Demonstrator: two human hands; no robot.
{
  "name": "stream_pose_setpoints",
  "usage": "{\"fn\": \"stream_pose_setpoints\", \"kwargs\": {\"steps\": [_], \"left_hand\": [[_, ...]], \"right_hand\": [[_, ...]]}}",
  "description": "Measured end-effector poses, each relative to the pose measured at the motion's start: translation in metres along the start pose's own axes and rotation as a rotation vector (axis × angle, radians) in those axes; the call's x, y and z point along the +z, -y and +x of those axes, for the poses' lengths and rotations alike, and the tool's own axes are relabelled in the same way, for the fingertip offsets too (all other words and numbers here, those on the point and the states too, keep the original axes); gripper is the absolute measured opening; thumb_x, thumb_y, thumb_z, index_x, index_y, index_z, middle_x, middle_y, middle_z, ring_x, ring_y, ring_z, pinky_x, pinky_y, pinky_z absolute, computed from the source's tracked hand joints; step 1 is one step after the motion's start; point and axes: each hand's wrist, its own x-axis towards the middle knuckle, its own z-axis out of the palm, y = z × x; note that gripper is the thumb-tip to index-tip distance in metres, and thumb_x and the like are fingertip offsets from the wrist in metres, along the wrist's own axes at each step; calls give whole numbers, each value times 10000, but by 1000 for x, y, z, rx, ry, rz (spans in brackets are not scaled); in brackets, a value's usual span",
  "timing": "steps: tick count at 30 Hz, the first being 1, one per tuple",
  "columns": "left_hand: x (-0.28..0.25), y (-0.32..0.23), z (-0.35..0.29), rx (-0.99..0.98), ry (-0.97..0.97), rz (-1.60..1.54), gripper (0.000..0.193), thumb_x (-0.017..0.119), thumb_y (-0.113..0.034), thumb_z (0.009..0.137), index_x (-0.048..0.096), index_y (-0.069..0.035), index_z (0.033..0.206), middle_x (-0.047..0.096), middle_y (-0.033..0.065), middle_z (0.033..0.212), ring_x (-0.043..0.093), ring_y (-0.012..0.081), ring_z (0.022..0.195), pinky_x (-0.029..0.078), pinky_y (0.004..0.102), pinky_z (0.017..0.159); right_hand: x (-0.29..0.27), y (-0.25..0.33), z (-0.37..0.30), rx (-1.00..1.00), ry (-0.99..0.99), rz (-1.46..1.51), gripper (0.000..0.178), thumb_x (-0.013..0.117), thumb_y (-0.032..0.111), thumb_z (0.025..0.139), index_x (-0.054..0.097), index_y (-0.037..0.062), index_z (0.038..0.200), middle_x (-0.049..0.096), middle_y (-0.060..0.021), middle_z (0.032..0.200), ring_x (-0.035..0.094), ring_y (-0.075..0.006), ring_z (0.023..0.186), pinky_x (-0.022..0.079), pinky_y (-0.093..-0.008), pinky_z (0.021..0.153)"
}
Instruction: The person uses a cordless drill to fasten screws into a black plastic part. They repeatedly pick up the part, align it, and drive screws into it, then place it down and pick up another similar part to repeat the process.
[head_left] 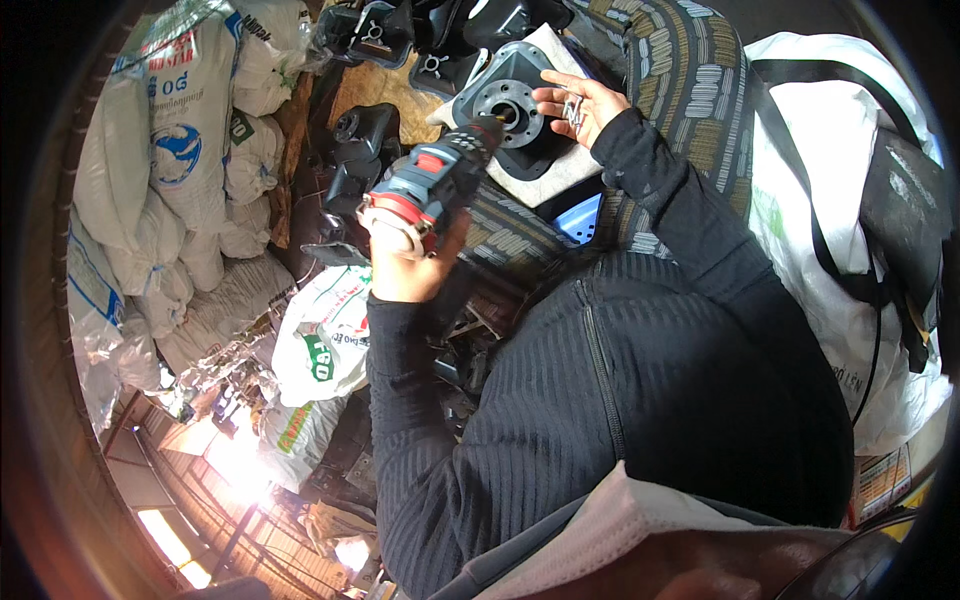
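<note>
My left hand (408,266) is wrapped round the grip of a cordless drill (432,172), dark grey with red parts. The drill's tip points at a round grey metal flange (512,112) with a centre hole and smaller holes around it. Whether the bit touches it, I cannot tell. That flange sits on a black plastic housing (535,160), which rests on a pale board (568,170) across my lap. Beside the flange, my right hand (590,104) is half curled, palm up, with several small silver screws (573,110) lying in its fingers.
More black plastic housings (372,135) lie beyond and to the left, some on a brown board (378,90). Full white sacks (185,110) are stacked at the far left. A large white bag (835,130) with black straps stands at my right. Under the board shows a blue plastic piece (580,220).
</note>
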Motion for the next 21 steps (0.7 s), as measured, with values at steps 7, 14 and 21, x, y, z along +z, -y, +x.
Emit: {"fn": "stream_pose_setpoints", "kwargs": {"steps": [7, 14, 21], "left_hand": [[26, -16, -19, 211, -68, -15, 327, 711, -29, 776, 578, -11, 1073, 631, 59, 893, 597, 124, 705, 482, 260, 586], [19, -8, -30, 129, -30, 129, 331, 714, -81, 771, 609, -20, 1078, 654, 83, 973, 625, 190, 853, 483, 301, 755], [15, -13, -42, -63, -18, -88, 349, 719, -9, 752, 589, 7, 1076, 651, 79, 956, 621, 166, 816, 486, 287, 723]], "right_hand": [[8, -9, -1, 110, 371, 314, 462, 329, 141, 958, 315, -27, 1388, 493, -224, 1314, 529, -328, 1187, 510, -428, 941], [14, -4, -12, 160, 411, 260, 461, 342, 155, 956, 333, -13, 1386, 506, -230, 1299, 535, -333, 1182, 500, -438, 947], [14, -8, -8, 90, 342, 204, 436, 345, 136, 942, 397, -19, 1345, 514, -238, 1286, 536, -335, 1182, 508, -415, 936]]}}
